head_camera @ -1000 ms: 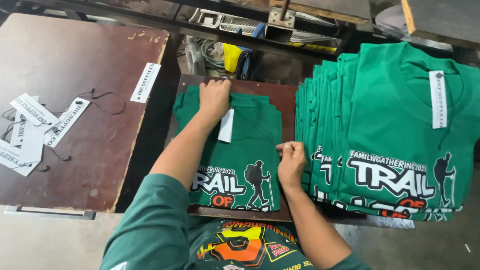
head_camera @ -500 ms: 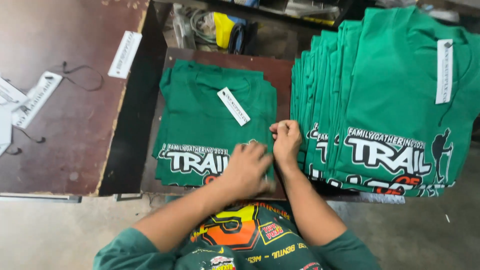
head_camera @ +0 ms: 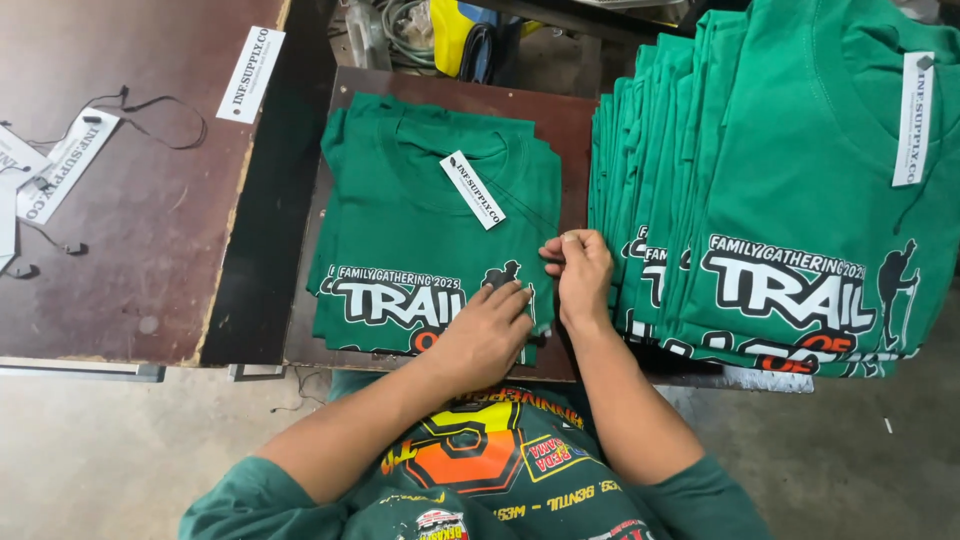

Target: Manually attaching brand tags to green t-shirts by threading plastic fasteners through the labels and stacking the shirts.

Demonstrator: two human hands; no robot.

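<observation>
Nearest to me, my left hand lies flat on the shirt, fingers spread and pressed on the printed lettering at the shirt's near right corner, gripping nothing. Just right of it, my right hand sits at the shirt's right edge, with thumb and forefinger pressed together in a pinching grip. I cannot tell what is between them; it may be a thin thread, too fine to make out.

The shirt is green and folded, lying face up on a dark board set on the counter. Its long axis runs from me outward: the print is at the near end, under my left hand, and the collar points away from me. It tops a small pile of the same shirts.

On the shirt, beyond both hands and near the collar, lies a white tag, turned diagonally, its long axis running from far left to near right. A thin string runs from it toward my right hand.

Right of the shirt, touching my right hand's far side, stands a fanned stack of green shirts with their own white tag near the top collar.

Left of the shirt, well apart, is a brown counter with loose tags and black strings.
</observation>
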